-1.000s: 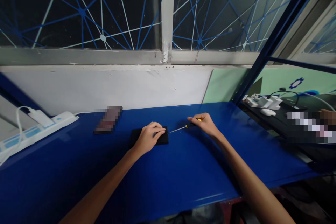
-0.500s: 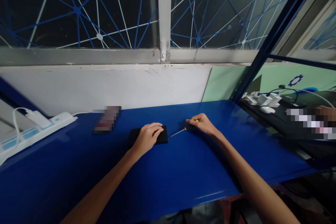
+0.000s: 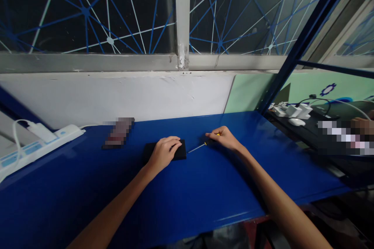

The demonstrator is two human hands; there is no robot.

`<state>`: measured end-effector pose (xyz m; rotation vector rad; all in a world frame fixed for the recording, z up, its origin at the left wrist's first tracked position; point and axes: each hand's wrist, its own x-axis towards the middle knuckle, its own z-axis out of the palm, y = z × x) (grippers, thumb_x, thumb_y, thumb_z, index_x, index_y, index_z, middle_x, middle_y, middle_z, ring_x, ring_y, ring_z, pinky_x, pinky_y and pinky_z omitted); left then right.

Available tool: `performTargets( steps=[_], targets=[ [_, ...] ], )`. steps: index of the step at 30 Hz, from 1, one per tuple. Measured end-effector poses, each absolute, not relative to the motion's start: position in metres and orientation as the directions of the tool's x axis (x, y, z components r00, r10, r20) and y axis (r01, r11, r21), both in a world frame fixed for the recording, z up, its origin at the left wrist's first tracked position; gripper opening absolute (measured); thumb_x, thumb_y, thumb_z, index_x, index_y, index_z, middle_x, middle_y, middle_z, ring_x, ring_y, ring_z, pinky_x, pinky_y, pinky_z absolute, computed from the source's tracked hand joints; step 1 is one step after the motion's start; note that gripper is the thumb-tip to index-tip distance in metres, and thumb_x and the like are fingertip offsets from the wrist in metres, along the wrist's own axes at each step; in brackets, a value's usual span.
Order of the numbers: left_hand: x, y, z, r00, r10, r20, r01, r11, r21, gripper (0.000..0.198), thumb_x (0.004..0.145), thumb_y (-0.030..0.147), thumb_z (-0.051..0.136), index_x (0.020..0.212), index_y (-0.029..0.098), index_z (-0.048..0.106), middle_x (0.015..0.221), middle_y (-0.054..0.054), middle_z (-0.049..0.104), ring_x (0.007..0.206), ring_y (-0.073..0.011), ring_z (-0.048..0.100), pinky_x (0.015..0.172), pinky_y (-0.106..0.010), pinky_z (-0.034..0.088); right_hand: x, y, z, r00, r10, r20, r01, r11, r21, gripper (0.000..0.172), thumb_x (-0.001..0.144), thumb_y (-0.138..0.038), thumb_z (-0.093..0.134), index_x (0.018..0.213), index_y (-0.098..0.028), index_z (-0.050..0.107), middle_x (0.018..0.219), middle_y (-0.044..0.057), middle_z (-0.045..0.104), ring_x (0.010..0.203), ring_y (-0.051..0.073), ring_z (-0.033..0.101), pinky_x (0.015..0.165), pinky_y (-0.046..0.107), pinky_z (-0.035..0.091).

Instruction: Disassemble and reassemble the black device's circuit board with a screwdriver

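My left hand [image 3: 164,152] lies on a flat black rectangular object [image 3: 178,150] in the middle of the blue table [image 3: 187,198], fingers curled over its top and holding it down. My right hand [image 3: 223,138] is closed around the yellow-and-black handle of a small screwdriver [image 3: 201,146]. The thin metal shaft points left, and its tip reaches the right edge of the black object.
A blurred dark device [image 3: 118,133] lies left of the black object. A white power strip [image 3: 37,146] with a plugged charger sits at the far left. Beyond a blue post on the right, another bench holds white adapters [image 3: 295,111], cables and another person's hand [image 3: 360,126].
Both hands and the screwdriver stay almost where they were; the screwdriver tip has edged slightly closer to the black object. The view shifted a little.
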<state>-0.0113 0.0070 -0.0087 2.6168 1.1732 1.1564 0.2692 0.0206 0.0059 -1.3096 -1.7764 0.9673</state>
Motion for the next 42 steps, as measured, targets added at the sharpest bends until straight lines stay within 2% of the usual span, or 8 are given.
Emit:
performTargets(
  steps=[5,8,11,17,24,29,34,42],
  targets=[
    [-0.011,0.007,-0.01,0.435,0.666,0.606,0.627,-0.707,0.327,0.02,0.092,0.019,0.054,0.085,0.018,0.072,0.1,-0.008,0.074,0.091,-0.0251,0.07,0.082,-0.041,0.055,0.27,0.014,0.017,-0.27,0.96,0.067,0.439,0.185,-0.879,0.057,0.078,-0.062,0.059,0.049,-0.017,0.041,0.05,-0.006,0.026,0.048,0.006,0.021,0.046,0.025,0.015],
    [-0.011,0.007,-0.01,0.431,0.669,0.606,0.629,-0.704,0.33,0.021,0.093,0.02,0.053,0.085,0.018,0.072,0.1,-0.008,0.074,0.091,-0.0252,0.07,0.082,-0.041,0.055,0.276,0.008,0.026,-0.389,0.918,-0.074,0.379,0.087,-0.921,0.042,0.075,-0.057,0.068,0.073,-0.017,0.055,0.053,-0.008,0.038,0.043,0.005,0.028,0.041,0.021,0.019],
    [-0.01,0.006,-0.009,0.432,0.667,0.607,0.629,-0.705,0.328,0.023,0.093,0.021,0.052,0.085,0.019,0.073,0.1,-0.008,0.074,0.091,-0.0251,0.07,0.082,-0.041,0.055,0.284,0.007,0.028,-0.475,0.867,-0.152,0.327,0.014,-0.945,0.043,0.067,-0.046,0.078,0.089,-0.02,0.052,0.055,-0.009,0.046,0.038,0.005,0.034,0.035,0.018,0.021],
    [-0.01,0.003,-0.005,0.441,0.667,0.6,0.641,-0.702,0.31,0.025,0.095,0.023,0.05,0.086,0.018,0.073,0.1,-0.008,0.074,0.092,-0.0255,0.069,0.082,-0.043,0.054,0.29,0.011,0.025,-0.52,0.83,-0.202,0.4,0.027,-0.916,0.041,0.072,-0.052,0.073,0.079,-0.015,0.057,0.063,-0.001,0.06,0.04,0.006,0.047,0.033,0.018,0.028],
    [-0.008,0.002,-0.004,0.437,0.647,0.625,0.641,-0.711,0.288,0.026,0.096,0.026,0.051,0.084,0.02,0.073,0.099,-0.007,0.074,0.092,-0.0236,0.068,0.084,-0.042,0.053,0.285,0.007,0.027,-0.518,0.821,-0.24,0.433,0.01,-0.901,0.046,0.081,-0.061,0.06,0.073,-0.015,0.056,0.052,-0.007,0.041,0.039,0.003,0.031,0.033,0.017,0.021],
    [-0.008,0.002,-0.004,0.43,0.62,0.656,0.606,-0.737,0.3,0.024,0.095,0.027,0.053,0.084,0.022,0.073,0.097,-0.006,0.072,0.092,-0.0232,0.066,0.082,-0.041,0.052,0.289,0.009,0.024,-0.524,0.808,-0.269,0.434,-0.018,-0.901,0.046,0.066,-0.045,0.081,0.094,-0.019,0.055,0.061,-0.007,0.051,0.039,0.004,0.038,0.034,0.017,0.026],
    [-0.008,0.0,-0.003,0.408,0.623,0.668,0.604,-0.732,0.314,0.02,0.094,0.027,0.056,0.086,0.021,0.074,0.085,-0.006,0.067,0.082,-0.0206,0.061,0.074,-0.035,0.049,0.292,0.01,0.027,-0.591,0.764,-0.26,0.448,0.043,-0.893,0.038,0.074,-0.05,0.072,0.082,-0.014,0.063,0.064,-0.001,0.059,0.043,0.006,0.046,0.036,0.018,0.028],
    [-0.008,-0.001,-0.004,0.428,0.645,0.633,0.619,-0.719,0.314,0.018,0.094,0.021,0.055,0.089,0.021,0.073,0.084,-0.004,0.066,0.081,-0.0201,0.058,0.07,-0.033,0.042,0.284,0.005,0.029,-0.53,0.808,-0.257,0.432,-0.003,-0.902,0.045,0.078,-0.059,0.065,0.082,-0.014,0.063,0.054,-0.007,0.042,0.04,0.003,0.029,0.035,0.018,0.02]
  ],
)
